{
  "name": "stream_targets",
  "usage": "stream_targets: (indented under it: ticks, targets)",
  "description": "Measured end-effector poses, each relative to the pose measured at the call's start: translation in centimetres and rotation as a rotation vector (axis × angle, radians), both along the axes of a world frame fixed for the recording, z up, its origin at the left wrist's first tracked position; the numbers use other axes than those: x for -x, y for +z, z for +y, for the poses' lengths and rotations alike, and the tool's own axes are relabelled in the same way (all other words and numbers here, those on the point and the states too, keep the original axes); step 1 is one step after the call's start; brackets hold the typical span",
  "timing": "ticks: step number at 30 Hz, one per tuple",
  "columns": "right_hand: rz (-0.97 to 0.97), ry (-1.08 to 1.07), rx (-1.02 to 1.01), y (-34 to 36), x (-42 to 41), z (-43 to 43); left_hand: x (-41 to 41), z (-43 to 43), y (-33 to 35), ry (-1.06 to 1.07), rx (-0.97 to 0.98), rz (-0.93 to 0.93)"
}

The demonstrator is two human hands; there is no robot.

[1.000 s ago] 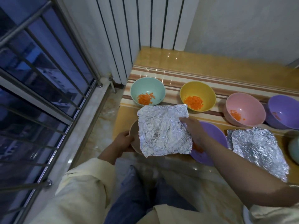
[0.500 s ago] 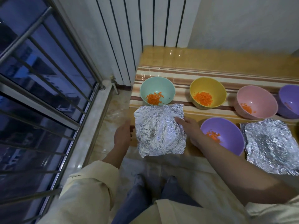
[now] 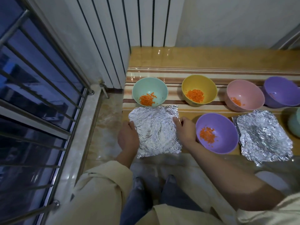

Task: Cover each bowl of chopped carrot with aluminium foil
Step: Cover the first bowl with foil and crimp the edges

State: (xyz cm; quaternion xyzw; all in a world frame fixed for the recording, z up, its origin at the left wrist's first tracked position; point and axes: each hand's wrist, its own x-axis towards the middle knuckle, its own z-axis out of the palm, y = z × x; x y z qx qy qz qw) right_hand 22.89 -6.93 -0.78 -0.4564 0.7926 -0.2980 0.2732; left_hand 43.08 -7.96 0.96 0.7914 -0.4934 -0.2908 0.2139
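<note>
A crumpled sheet of aluminium foil (image 3: 155, 130) lies over a bowl at the table's front left corner, hiding the bowl. My left hand (image 3: 128, 137) presses its left side and my right hand (image 3: 185, 130) presses its right side. Uncovered bowls with chopped carrot stand around: a teal bowl (image 3: 150, 88), a yellow bowl (image 3: 199, 86), a pink bowl (image 3: 246, 93) and a purple bowl (image 3: 222, 125) just right of my right hand. A second foil sheet (image 3: 264, 137) covers something at the front right.
Another purple bowl (image 3: 282, 91) and part of a teal bowl (image 3: 294, 122) sit at the right edge. The striped tablecloth (image 3: 162, 73) covers the table. A white radiator (image 3: 123, 30) stands behind, a barred window (image 3: 32, 88) to the left. My knees are below the table edge.
The foil-covered bowl went from being held up at the table edge to resting on the table. My hands moved to press the foil down on both sides.
</note>
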Motion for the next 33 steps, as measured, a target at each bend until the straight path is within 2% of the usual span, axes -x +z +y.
stream_targets:
  ticks: [4, 12, 18, 29, 31, 33]
  targets:
    - [0.133, 0.008, -0.054, -0.5, -0.3, -0.3, 0.3, -0.6, 0.1, -0.046, -0.025, -0.060]
    - [0.234, 0.027, -0.143, -1.3, -1.3, -0.7, -0.7, -1.3, -1.2, -0.089, 0.066, -0.109]
    - [0.288, 0.038, -0.119, -1.0, -1.7, -0.3, -1.4, -1.1, -2.0, -0.096, 0.014, -0.079]
    - [0.230, -0.012, -0.064, -2.1, -1.6, 1.1, -1.9, 0.0, -2.6, -0.159, 0.018, -0.162]
    - [0.224, -0.023, -0.057, -2.1, -1.7, 1.3, -1.9, 0.0, -2.7, -0.137, 0.089, -0.192]
    - [0.209, -0.038, -0.043, -2.0, -1.8, 1.4, -1.9, 0.1, -2.8, -0.156, 0.246, -0.286]
